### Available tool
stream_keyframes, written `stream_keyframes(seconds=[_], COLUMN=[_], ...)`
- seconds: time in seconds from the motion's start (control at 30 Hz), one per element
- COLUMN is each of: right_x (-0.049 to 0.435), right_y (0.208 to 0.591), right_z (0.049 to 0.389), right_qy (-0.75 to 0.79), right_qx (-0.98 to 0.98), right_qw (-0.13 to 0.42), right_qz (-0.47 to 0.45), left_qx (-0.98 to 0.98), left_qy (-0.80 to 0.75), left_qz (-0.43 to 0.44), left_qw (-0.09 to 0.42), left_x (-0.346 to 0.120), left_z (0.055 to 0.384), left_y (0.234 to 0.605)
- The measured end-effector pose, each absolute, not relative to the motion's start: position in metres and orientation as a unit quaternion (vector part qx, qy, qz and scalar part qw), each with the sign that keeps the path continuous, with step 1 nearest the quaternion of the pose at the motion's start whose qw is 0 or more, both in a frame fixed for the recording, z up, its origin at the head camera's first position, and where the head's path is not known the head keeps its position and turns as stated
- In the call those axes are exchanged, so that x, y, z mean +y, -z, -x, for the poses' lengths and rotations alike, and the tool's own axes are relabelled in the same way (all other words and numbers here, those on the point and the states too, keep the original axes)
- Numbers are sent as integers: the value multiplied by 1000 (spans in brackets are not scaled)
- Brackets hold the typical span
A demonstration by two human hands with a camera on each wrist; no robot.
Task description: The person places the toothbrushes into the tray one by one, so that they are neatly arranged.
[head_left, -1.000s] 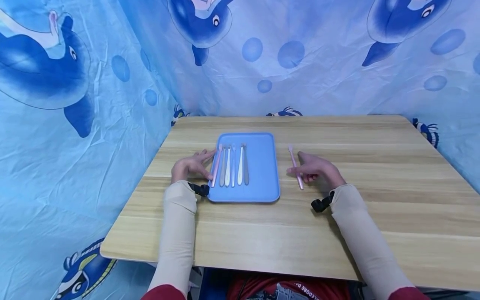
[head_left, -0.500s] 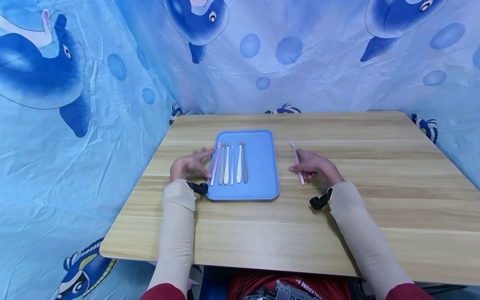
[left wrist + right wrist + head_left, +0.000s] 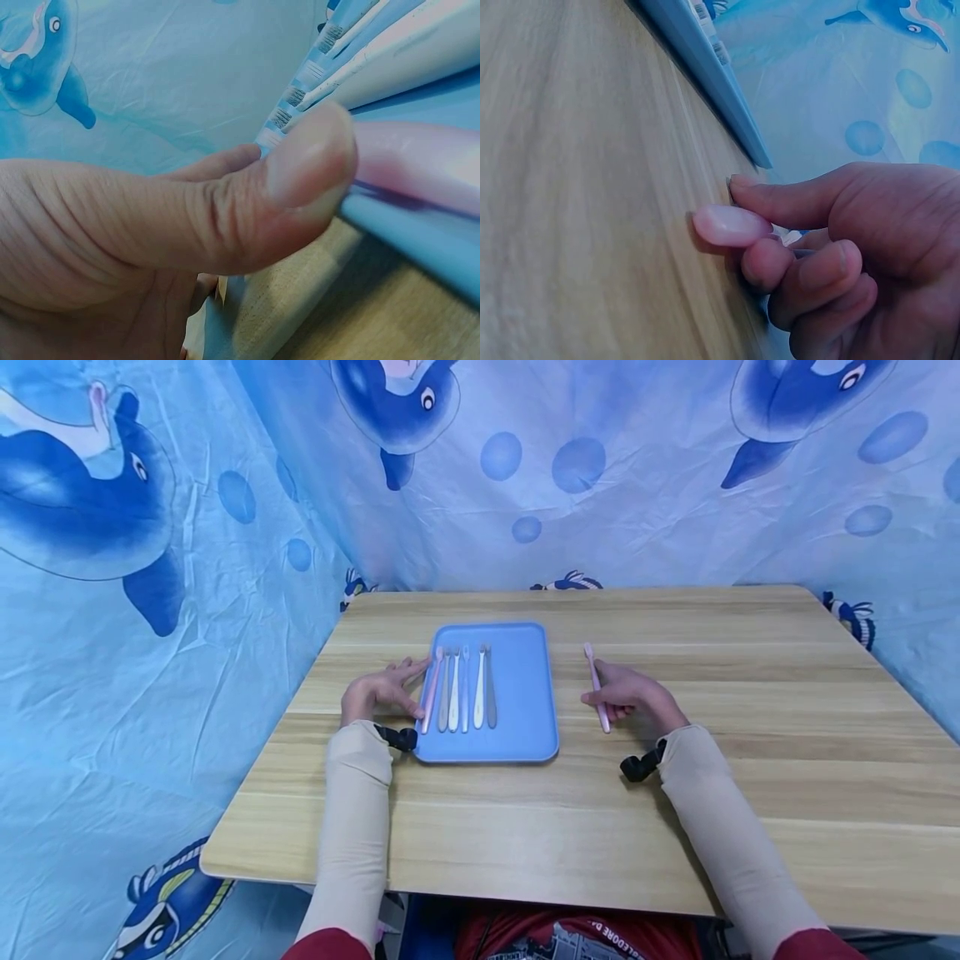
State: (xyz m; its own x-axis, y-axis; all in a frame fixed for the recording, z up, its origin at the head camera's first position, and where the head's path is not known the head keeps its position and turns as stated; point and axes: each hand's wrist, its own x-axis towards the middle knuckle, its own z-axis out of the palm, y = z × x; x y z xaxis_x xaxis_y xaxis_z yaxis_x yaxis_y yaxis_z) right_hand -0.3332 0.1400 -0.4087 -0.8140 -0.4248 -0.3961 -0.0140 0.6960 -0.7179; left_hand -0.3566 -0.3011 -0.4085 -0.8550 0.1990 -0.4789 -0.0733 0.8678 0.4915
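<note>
A blue tray (image 3: pixel 525 693) lies on the table with several toothbrushes side by side on its left half: pink, grey, white and bluish. My left hand (image 3: pixel 381 690) rests at the tray's left edge, fingers spread. In the left wrist view its thumb (image 3: pixel 311 169) touches the handle of the leftmost pink toothbrush (image 3: pixel 420 157), just above the tray rim. Right of the tray, my right hand (image 3: pixel 628 690) pinches another pink toothbrush (image 3: pixel 604 722) between thumb and fingers, bristle end pointing away from me. The right wrist view shows its rounded handle end (image 3: pixel 727 225) close to the table.
The wooden table (image 3: pixel 547 835) extends far to the right of the right hand. A blue dolphin-print curtain (image 3: pixel 645 527) hangs behind and at the left of the table. Each wrist carries a small black camera (image 3: pixel 639 769).
The pink toothbrush in my right hand has shifted slightly right and away from me, turning a little straighter. My left hand and the tray stay in place.
</note>
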Motion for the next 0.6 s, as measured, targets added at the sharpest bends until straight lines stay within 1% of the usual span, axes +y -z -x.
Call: stream_keyframes(seconds=[0.27,0.6], right_x=[142,140], right_y=[409,403], right_z=[332,330], right_qy=[401,442], right_qx=[865,847], right_qw=[275,235], right_qz=[128,177], left_qx=[922,923], left_qy=[-274,-270], left_qz=[-43,-44], left_qw=[271,270], left_x=[-294,-293], left_z=[342,341], left_y=[394,393])
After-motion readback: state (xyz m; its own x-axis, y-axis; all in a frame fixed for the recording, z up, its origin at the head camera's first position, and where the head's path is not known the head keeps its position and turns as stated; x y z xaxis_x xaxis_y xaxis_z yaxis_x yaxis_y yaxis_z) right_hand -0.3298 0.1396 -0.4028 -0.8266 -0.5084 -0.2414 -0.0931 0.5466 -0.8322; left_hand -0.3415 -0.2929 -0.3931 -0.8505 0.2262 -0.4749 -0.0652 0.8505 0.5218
